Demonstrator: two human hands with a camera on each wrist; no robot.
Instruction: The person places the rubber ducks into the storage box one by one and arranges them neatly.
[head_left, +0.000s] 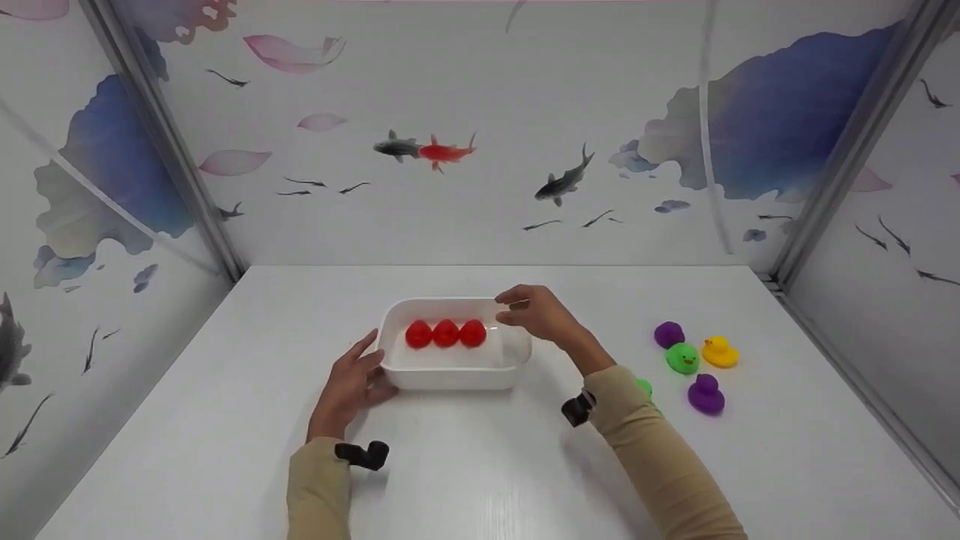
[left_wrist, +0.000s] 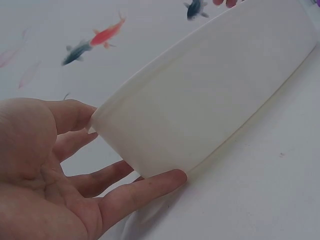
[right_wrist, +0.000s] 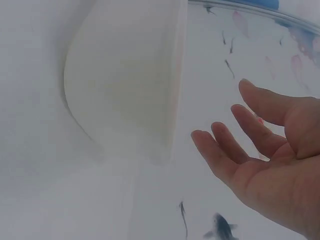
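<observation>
A white plastic tub (head_left: pixel 450 379) stands on the table with three round red toys (head_left: pixel 446 334) in a row inside it. At the tub's left end is my left hand (head_left: pixel 349 386), its fairly straight fingers touching the outer wall and rim. In the left wrist view the left hand (left_wrist: pixel 65 165) has one finger along the tub's lower edge (left_wrist: pixel 210 100). My right hand (head_left: pixel 544 311) hovers over the tub's far right corner, fingers slightly bent. The right wrist view shows the right hand (right_wrist: pixel 270 155) holding nothing, apart from the tub wall (right_wrist: pixel 120 85).
To the right lie a yellow rubber duck (head_left: pixel 721 352), a green duck (head_left: pixel 683 358), a purple duck (head_left: pixel 706 395) and another purple toy (head_left: pixel 669 334). The right sleeve (head_left: pixel 652 442) partly covers another green toy (head_left: pixel 644 386). Printed panels enclose the white table (head_left: pixel 480 465) at the back and sides.
</observation>
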